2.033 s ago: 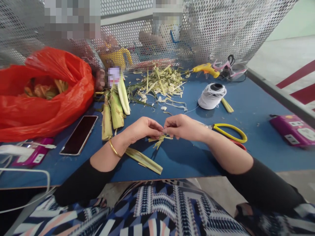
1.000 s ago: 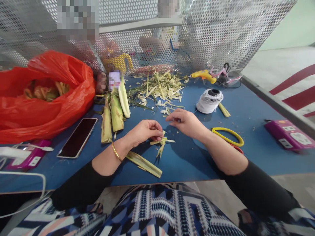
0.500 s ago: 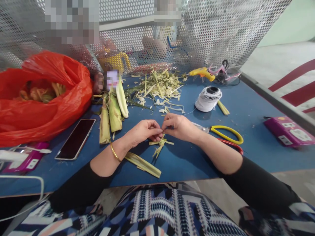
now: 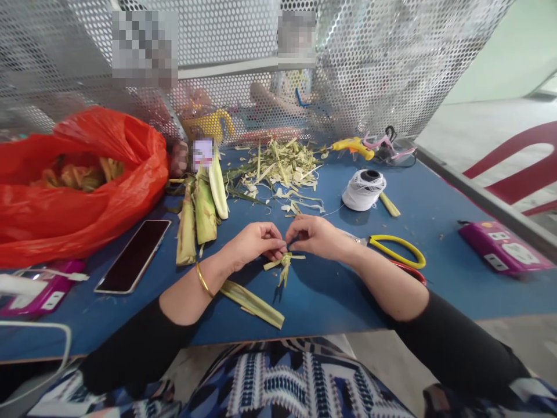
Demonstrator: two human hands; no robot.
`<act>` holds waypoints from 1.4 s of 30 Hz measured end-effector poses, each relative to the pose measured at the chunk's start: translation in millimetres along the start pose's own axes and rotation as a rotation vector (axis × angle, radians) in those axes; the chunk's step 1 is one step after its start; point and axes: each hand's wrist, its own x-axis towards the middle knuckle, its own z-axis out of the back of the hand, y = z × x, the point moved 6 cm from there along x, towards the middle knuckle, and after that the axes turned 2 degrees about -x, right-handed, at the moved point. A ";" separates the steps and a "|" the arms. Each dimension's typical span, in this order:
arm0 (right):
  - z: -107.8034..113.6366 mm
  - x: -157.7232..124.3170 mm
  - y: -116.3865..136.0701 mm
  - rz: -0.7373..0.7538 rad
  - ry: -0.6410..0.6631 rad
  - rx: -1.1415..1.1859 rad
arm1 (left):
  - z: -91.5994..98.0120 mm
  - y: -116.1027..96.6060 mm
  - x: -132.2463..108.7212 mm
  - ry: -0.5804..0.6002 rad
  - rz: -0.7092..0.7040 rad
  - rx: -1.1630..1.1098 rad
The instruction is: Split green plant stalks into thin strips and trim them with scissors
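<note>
My left hand (image 4: pixel 266 240) is closed in a pinch on a small knotted piece of pale green leaf strips (image 4: pixel 285 262), whose loose ends stick out below the fingertips. Close beside it, my right hand (image 4: pixel 310 233) has thumb and forefinger pinched together just above the piece. What lies between those fingertips is too small to make out. A flat leaf strip (image 4: pixel 256 305) rests on the blue table nearer to me. Scissors (image 4: pixel 398 251) with one yellow and one red handle lie partly behind my right forearm. White thread trails from a spool (image 4: pixel 363 190) towards my hands.
A red plastic bag (image 4: pixel 87 215) stands at the left, near a phone (image 4: pixel 133 255) and cut stalks (image 4: pixel 204 212). Shredded scraps (image 4: pixel 282 165) lie at the back, with a yellow glue gun (image 4: pixel 351 147). A perforated metal screen (image 4: pixel 235 46) borders the table. A purple box (image 4: pixel 505 247) sits right.
The camera view has tipped up a little, so the table things sit lower. My right fingertips have drawn slightly away from my left; the knotted piece stays in my left hand.
</note>
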 end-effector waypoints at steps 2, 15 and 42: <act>-1.8 1.2 -1.8 -0.025 -0.010 0.004 | -0.2 0.1 0.3 0.007 -0.003 -0.008; -2.5 -0.5 -1.5 -0.101 0.039 -0.013 | 2.9 -1.9 0.7 -0.038 0.012 0.051; 2.4 1.2 -9.0 -0.031 -0.013 0.243 | 9.1 -1.1 0.6 -0.171 0.045 0.049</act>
